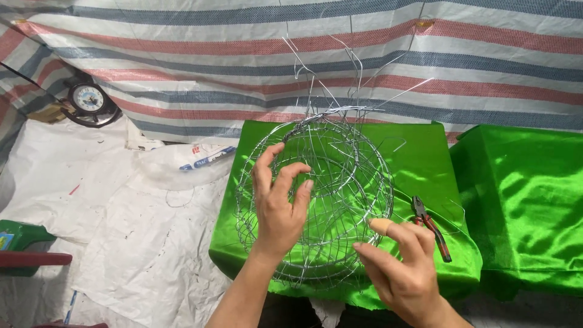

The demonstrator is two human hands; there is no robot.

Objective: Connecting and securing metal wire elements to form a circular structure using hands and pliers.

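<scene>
A round cage-like frame of thin silver wire (340, 152) rests on a block draped in shiny green cloth (419, 161). Loose wire ends stick up from its top. My left hand (278, 206) is in front of the frame's left side, fingers curled apart and touching the wires. My right hand (401, 270) is at the frame's lower right, its fingers pinching at the wires near the rim. One finger of that hand wears a tan bandage. Red-handled pliers (430, 226) lie on the green cloth just right of the frame.
A second green-draped block (522, 200) stands to the right. A striped tarp (243, 54) hangs behind. White plastic sheeting (115, 206) covers the floor at left, with a small clock (88, 98), a crumpled bag (188, 161) and a green and red object (21, 246) at the left edge.
</scene>
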